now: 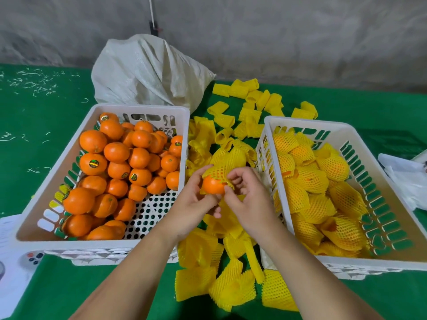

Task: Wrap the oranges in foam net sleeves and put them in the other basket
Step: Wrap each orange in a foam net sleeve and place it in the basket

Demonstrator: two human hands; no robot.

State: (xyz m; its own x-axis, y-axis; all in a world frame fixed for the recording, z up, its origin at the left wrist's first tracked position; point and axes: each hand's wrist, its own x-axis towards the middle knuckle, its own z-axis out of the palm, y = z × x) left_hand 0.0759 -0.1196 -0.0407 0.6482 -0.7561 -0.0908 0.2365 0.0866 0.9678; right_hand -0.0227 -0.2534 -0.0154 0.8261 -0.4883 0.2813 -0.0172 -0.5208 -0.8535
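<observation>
Gripping orange (213, 186), left hand (193, 204) curls beneath; right hand (248, 199) pinches sleeve (225, 163) half covering it; fingertips hidden behind fruit.

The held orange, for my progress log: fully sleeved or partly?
Partly: the foam net sleeve covers the orange on top; its lower side shows bare.

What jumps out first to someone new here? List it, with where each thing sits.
First, two white baskets on the green table: the left basket is heaped with bare oranges, the right basket with oranges in yellow foam net sleeves. Between them, over a spill of loose sleeves, the left hand and right hand hold an orange partly covered by a sleeve.
</observation>
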